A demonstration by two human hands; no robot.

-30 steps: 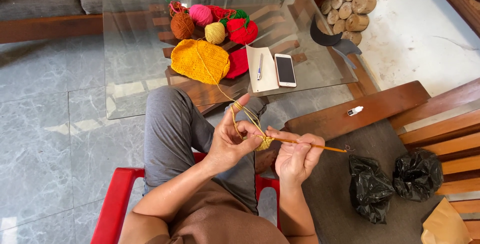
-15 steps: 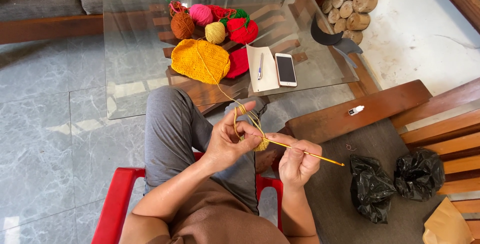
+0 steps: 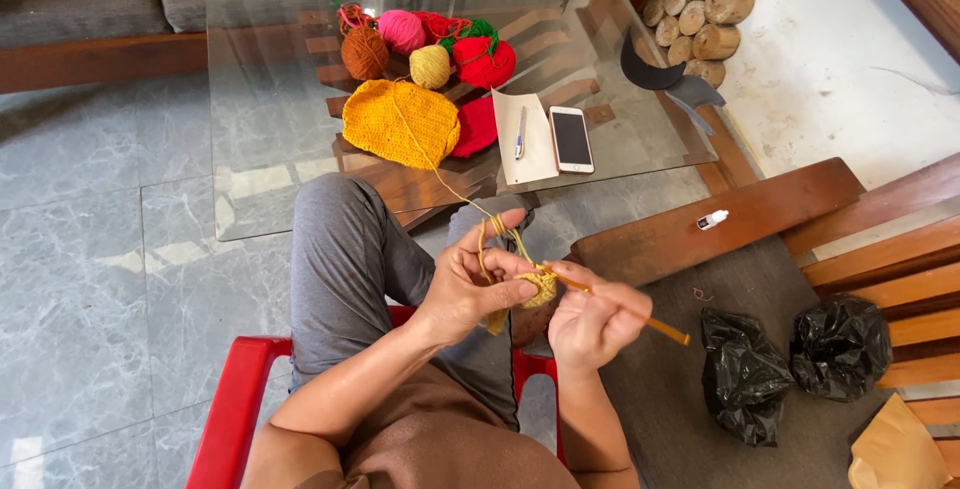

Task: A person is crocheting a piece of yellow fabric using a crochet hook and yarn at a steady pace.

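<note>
My left hand (image 3: 470,284) pinches a small yellow crochet piece (image 3: 541,289), with yellow yarn (image 3: 455,186) looped over its fingers. The strand runs up to a flat yellow crocheted piece (image 3: 400,123) on the glass table (image 3: 270,149). My right hand (image 3: 592,322) grips a wooden crochet hook (image 3: 640,315) whose tip is in the small piece. Both hands are above my lap, over grey trousers (image 3: 345,259).
On the table lie brown (image 3: 364,52), pink (image 3: 401,31), yellow (image 3: 430,66) and red (image 3: 485,61) yarn balls, a paper sheet with a pen (image 3: 521,133) and a phone (image 3: 571,139). Two black bags (image 3: 790,359) sit on the wooden bench at right. I sit on a red chair (image 3: 230,409).
The hook has tilted, its free end dropping lower and to the right. My left hand shifted slightly, the thumb now raised over the small piece.
</note>
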